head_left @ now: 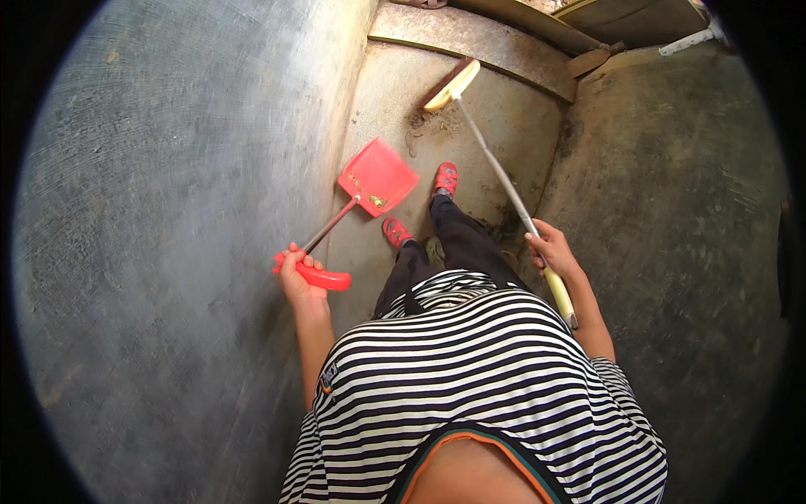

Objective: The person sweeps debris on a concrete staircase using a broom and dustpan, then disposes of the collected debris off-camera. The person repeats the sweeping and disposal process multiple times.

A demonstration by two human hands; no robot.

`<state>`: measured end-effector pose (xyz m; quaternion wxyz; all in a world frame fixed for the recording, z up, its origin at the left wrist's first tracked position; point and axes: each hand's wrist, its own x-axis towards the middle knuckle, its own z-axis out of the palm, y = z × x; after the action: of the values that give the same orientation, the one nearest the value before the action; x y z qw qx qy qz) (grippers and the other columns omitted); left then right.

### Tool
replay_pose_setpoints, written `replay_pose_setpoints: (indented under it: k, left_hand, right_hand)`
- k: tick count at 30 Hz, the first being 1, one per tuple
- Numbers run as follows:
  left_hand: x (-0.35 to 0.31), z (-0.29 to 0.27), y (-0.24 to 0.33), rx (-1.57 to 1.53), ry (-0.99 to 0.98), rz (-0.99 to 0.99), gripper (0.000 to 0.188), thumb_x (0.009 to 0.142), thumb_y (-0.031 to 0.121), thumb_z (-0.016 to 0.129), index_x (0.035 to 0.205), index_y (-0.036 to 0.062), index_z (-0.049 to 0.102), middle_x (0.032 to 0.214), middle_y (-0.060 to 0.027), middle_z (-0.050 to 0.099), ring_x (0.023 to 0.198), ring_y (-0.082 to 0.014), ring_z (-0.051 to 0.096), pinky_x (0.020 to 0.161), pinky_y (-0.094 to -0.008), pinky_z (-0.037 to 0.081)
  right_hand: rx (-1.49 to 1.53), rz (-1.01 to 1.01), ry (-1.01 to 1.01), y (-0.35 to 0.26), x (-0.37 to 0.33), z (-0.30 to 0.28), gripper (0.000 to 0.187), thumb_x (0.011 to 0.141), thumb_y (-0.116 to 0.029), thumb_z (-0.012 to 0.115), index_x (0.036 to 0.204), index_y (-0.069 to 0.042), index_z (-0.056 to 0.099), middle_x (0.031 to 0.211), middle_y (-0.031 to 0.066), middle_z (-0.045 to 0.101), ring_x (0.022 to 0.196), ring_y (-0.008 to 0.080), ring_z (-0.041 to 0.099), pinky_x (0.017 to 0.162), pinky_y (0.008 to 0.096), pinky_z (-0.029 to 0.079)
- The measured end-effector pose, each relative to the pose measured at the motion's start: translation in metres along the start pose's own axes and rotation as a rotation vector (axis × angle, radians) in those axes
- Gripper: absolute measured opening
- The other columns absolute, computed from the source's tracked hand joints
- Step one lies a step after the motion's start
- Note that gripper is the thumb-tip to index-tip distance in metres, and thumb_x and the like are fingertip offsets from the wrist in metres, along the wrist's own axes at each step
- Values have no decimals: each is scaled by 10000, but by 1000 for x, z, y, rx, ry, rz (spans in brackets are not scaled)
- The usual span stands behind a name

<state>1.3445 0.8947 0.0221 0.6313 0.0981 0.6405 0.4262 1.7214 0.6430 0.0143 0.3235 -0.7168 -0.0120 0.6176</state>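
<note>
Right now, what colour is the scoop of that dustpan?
The dustpan scoop is red; it shows best in the head view, the only one.

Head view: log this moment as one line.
left hand: grips red long-handled dustpan | right hand: grips long-handled broom | dustpan: yellowish debris inside | floor: scattered dirt near broom head
</note>
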Motion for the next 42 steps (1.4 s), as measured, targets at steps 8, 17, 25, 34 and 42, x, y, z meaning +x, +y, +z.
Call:
replay_pose_setpoints:
  k: [8,17,25,34,42]
  left_hand:
    - [18,23,-1,18,-31,-16,202,692,1,520,846,127,492,701,-5,518,489,-112,460,433,-283,411]
    - [39,57,-15,45,-11,33,204,693,2,532,843,120,460,812,-27,506,492,-124,465,411,-302,412]
    - [45,61,5,79,-1,72,227,708,36,539,927,52,479,694,-31,486,512,-129,462,447,-284,407]
    - [51,41,13,106,-8,87,135,731,62,532,860,60,491,709,-33,482,530,-125,462,448,-284,412]
    - [52,35,7,91,-16,124,99,752,75,534,798,85,446,698,-25,459,486,-117,436,392,-277,404]
  right_hand:
    - [-798,-154,468,5,69,-34,414,769,-108,544,1126,45,400,845,294,581,662,385,612,505,443,490]
    - [-1025,-131,205,56,106,40,227,760,-31,466,947,86,416,820,338,563,802,449,578,700,481,479]
    - [-865,-198,-32,14,9,33,387,710,-58,532,1082,14,451,826,288,579,737,369,609,617,432,488]
    - [-572,158,304,37,10,3,329,754,-54,520,1043,36,391,642,158,533,401,224,529,332,353,431]
    - [-744,145,200,125,58,64,330,725,-55,548,992,76,404,797,228,563,573,317,614,382,390,492]
